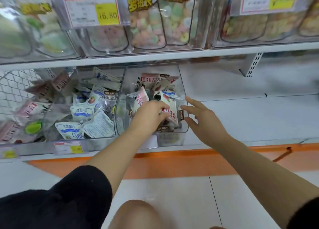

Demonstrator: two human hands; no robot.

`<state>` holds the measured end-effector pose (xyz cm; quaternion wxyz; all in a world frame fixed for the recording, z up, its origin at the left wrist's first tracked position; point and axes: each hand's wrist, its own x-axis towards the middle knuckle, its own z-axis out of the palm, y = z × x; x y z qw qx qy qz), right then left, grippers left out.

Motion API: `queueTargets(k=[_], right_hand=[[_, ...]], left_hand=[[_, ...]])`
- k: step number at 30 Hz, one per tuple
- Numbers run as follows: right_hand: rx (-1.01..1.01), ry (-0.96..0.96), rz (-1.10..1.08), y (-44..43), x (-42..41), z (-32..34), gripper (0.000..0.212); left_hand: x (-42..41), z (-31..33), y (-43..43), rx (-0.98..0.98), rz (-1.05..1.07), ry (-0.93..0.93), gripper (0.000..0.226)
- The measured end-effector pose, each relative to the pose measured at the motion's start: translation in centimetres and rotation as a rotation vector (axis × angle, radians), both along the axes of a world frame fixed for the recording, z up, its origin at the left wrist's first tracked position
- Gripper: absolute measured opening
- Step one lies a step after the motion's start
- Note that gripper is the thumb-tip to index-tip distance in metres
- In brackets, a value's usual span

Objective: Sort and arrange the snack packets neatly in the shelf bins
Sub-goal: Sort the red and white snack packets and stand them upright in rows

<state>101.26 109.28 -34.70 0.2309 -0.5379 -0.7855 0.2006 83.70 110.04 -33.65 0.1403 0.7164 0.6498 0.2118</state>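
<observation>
Left hand in the pile, right hand parked at the bin wall

Left to right: blue-and-white packets fill the left bin, and next door the pink-and-white packets lie jumbled in the right bin. My left hand is down in that jumble, fingers curled round 1 white packet. My right hand sits just outside the right wall, fingers spread wide and holding nothing. Can't tell if it touches. The packets look light, crinkly and slippery, so I'd pinch the flat sealed edge rather than squeeze the middle.
</observation>
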Motion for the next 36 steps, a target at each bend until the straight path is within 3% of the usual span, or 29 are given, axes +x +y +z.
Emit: queueTargets(k=[5, 8, 11, 14, 18, 24, 34, 36], right_hand=[[-0.087, 0.016, 0.039, -0.6, 0.2, 1.3, 0.062], [0.029, 0.1, 0.052, -2.1, -0.5, 3.2, 0.075], [0.16, 0.298, 0.028, -3.8, -1.7, 5.4, 0.041], [0.071, 0.422, -0.031, -5.0, -2.5, 6.8, 0.011], [0.015, 0.416, -0.125, -5.9, -2.5, 6.4, 0.005], [-0.012, 0.491, -0.276, -6.5, -2.8, 5.4, 0.006], [0.051, 0.556, -0.472, -5.3, -4.7, 3.6, 0.007], [0.057, 0.565, -0.491, -5.1, -4.9, 3.2, 0.007]], left_hand=[[0.4, 2.4, -0.8, 0.129, 0.115, -0.343, 0.012], [-0.1, 4.1, -2.0, 0.043, 0.131, -0.619, 0.009], [-0.8, 5.8, -3.7, -0.196, 0.112, -0.967, 0.014], [-1.7, 7.0, -5.4, -0.281, 0.031, -1.108, 0.024], [-3.7, 6.9, -6.9, -0.188, -0.043, -0.851, 0.018], [-7.6, 4.3, -7.0, -0.095, 0.048, -0.579, 0.019], [-9.6, 2.5, -0.2, 0.033, -0.026, -0.193, 0.021], [-8.9, 2.5, 1.1, 0.062, -0.043, -0.008, 0.028]])
